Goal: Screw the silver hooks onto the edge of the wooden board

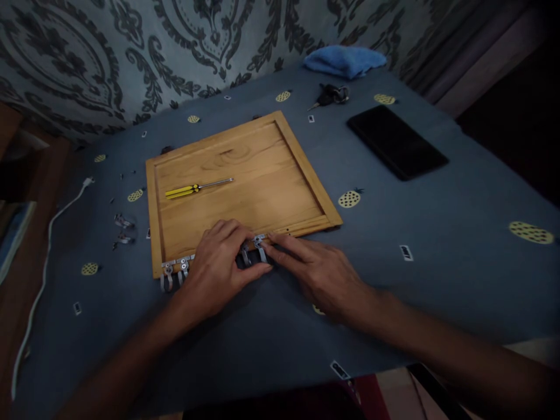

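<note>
A framed wooden board (262, 169) lies flat on the cloth-covered table. Along its near edge, metal hooks (184, 265) are fixed in a row at the left. My left hand (219, 265) is closed over that edge, its thumb and fingers around another metal hook (259, 240) farther right. From the other side, the fingertips of my right hand (321, 271) are pressed together against the same hook. My left fingers partly cover the row of hooks. A screwdriver (192, 189) with a yellow and black handle rests on the board's panel.
Loose metal hooks (123, 228) and small screws (122, 175) lie left of the board. A white cable (52, 221) runs down the table's left side. On the right are a black phone (397, 143), keys (330, 95) and a blue cloth (345, 60).
</note>
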`<state>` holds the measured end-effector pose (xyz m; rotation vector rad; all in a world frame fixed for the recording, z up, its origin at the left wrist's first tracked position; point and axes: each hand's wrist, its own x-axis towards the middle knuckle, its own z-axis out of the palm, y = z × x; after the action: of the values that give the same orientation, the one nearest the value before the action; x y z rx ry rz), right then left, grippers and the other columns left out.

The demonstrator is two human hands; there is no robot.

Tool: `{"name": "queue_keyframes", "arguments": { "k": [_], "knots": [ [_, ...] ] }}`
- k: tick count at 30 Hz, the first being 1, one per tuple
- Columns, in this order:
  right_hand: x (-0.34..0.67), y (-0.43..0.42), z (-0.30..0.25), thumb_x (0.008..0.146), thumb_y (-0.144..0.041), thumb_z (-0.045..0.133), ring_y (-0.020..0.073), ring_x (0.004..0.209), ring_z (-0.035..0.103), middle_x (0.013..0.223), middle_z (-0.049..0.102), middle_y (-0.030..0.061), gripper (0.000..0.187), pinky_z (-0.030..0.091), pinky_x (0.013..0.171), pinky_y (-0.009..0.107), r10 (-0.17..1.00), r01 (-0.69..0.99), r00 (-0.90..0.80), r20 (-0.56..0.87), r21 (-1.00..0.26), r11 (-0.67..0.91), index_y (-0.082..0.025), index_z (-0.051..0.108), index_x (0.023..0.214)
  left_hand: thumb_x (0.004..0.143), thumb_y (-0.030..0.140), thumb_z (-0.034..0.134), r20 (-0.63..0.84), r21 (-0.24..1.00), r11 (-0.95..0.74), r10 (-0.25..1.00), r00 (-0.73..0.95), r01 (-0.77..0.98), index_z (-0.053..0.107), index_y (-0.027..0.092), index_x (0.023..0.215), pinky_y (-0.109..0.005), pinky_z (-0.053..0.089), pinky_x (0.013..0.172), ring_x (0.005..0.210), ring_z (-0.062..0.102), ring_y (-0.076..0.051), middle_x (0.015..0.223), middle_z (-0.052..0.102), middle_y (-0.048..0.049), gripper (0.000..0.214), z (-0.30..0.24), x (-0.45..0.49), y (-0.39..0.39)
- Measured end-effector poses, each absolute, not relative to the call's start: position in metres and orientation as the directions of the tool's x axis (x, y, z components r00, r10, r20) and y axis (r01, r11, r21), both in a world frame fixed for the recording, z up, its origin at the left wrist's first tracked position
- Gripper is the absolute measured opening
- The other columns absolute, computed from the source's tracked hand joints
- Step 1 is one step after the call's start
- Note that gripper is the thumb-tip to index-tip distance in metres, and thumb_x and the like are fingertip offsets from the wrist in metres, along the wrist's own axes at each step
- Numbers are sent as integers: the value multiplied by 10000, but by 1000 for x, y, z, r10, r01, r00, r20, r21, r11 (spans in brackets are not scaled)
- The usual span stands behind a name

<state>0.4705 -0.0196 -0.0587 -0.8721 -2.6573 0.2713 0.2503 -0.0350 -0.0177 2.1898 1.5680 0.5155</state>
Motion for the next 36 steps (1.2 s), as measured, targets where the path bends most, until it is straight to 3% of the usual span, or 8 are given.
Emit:
{"name": "queue_keyframes", "arguments": {
  "k": [7,12,22,31,36],
  "knots": [
    [470,-19,-59,955,2,395,248,1050,736,1278,724,145,518,647,800,363,584,517,-762,278,-282,808,-136,644,1388,813,381,871,86,512,-311,946,312,801,676,168,1004,-399,485,822,944,618,-256,976,681,-53,346,-20,250,-36],
    [470,-20,-61,956,-7,411,241,1069,735,1313,715,127,540,646,804,351,599,538,-763,244,-274,797,-190,629,1416,836,368,850,52,501,-294,949,311,814,668,178,997,-424,497,862,974,617,-266,998,681,-54,309,-19,251,-36],
    [471,-19,-63,909,27,407,231,1059,727,1304,717,136,560,630,785,331,571,516,-760,310,-246,820,-140,623,1397,860,363,827,-9,500,-270,949,316,823,664,198,1165,-459,500,913,1056,609,-287,1081,678,-58,383,-15,251,-38],
    [472,-19,-61,889,25,429,243,1056,733,1311,714,138,567,637,768,335,574,507,-752,324,-274,818,-131,628,1396,853,352,831,-81,500,-226,949,305,836,692,182,1082,-476,502,923,1062,618,-299,1063,684,-67,317,-10,252,-34],
    [474,-18,-65,851,63,437,238,1072,739,1328,717,136,594,647,813,334,580,484,-728,365,-325,812,-133,660,1365,843,342,840,-41,504,-247,950,308,828,694,189,1091,-468,504,903,1036,629,-292,1052,686,-61,326,-12,253,-34]
  ]
}}
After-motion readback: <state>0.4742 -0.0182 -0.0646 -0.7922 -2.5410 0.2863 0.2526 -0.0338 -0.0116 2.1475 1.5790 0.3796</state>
